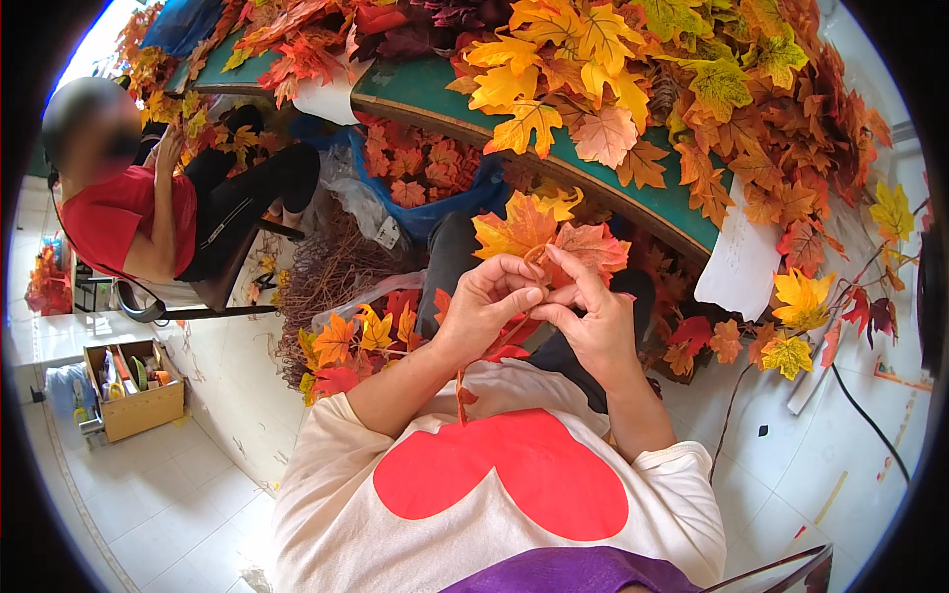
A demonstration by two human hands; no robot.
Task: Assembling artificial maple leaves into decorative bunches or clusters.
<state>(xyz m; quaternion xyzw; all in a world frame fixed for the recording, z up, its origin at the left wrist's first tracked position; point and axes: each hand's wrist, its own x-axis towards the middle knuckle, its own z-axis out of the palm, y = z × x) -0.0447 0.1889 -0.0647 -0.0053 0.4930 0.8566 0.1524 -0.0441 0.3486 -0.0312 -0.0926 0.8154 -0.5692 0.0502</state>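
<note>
We see pale floor tiles spreading across the lower left and lower right of the frame. A green-topped table with a brown edge runs across the upper part, a dark chair stands at left, and bright light washes in at the upper left.

Brightly and fairly evenly lit, with near-white overexposure along the rim at upper left. Pale and glossy on the floor at lower left; darker beneath the table at upper centre. Softly shaded in the folds of the shirt. Reasonably sharp at left hand and right hand, mid-frame; blurred beyond detail over the co-worker's head. Bowed by fisheye distortion toward the rim, fringed blue at upper left, black in the corners.
</note>
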